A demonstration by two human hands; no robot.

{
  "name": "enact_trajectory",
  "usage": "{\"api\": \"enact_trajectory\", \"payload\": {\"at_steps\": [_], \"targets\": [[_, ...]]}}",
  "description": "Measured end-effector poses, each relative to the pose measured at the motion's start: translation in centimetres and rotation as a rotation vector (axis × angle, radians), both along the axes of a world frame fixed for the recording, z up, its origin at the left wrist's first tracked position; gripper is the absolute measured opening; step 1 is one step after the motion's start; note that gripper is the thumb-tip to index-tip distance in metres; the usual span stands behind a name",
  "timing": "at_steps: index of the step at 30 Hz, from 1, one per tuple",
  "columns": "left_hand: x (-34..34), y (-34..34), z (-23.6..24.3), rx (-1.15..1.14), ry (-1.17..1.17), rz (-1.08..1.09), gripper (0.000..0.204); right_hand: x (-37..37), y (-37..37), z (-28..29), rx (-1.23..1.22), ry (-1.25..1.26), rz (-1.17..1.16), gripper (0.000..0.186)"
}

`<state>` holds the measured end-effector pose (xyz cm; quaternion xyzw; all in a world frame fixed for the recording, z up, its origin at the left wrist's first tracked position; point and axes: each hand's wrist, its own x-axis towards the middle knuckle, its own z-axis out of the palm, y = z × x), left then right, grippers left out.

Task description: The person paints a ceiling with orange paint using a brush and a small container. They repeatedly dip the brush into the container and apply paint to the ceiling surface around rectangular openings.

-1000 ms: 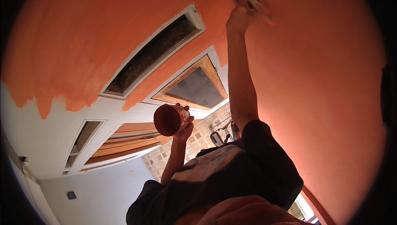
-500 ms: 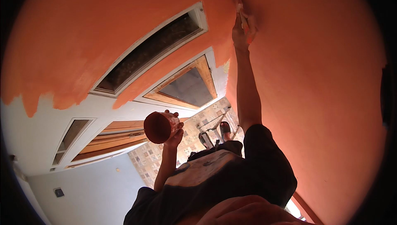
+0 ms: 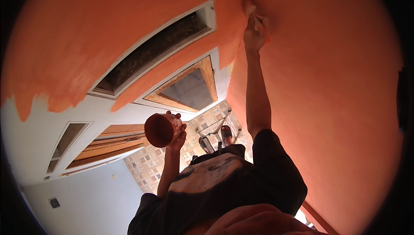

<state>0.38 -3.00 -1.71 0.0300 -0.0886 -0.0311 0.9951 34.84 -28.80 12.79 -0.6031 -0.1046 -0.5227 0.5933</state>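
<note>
My left hand (image 3: 177,140) is wrapped round a paint-stained cup (image 3: 160,130), held out at the lower left with its mouth facing me. The inside of the cup looks dark reddish, and how much paint it holds cannot be made out. Stretched high overhead, my right hand (image 3: 255,36) grips a paintbrush (image 3: 251,9) by its pale handle. The brush is up at the corner where two orange walls meet; its bristles are blurred against the paint. A bright red-orange smear shows beside my right fingers. The right wall (image 3: 319,88) is orange throughout the visible part.
The left wall (image 3: 64,58) is orange above and white below, with a ragged edge between. It holds a white-framed vent opening (image 3: 155,49), a wooden-framed window (image 3: 189,90) and a wooden door (image 3: 108,146). My sandalled feet (image 3: 226,135) are on a stand (image 3: 212,129) above the patterned tile floor (image 3: 148,166).
My view has turned slightly, so the window, door and floor sit further left. My right hand has dropped a little along the corner with the brush. The cup stays in my left hand.
</note>
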Motion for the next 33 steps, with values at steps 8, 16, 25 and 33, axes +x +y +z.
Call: {"api": "enact_trajectory", "payload": {"at_steps": [8, 16, 25, 33], "targets": [[-0.1, 0.5, 0.3, -0.019, 0.022, 0.01, 0.063, 0.5, 0.2, 2.1, -0.081, -0.039, 0.074, 0.011], [-0.3, 0.8, -0.1, -0.016, -0.027, 0.013, 0.064, -0.2, -0.1, 0.6, -0.097, -0.05, -0.065, 0.017], [-0.3, 0.9, -0.4, -0.064, -0.009, 0.017, 0.065, -0.2, 0.8, 1.7, -0.204, -0.037, -0.158, 0.018], [-0.3, 0.5, 0.1, -0.008, 0.014, 0.023, 0.071, -0.9, 0.4, 0.9, -0.14, 0.128, -0.098, 0.007]]}}
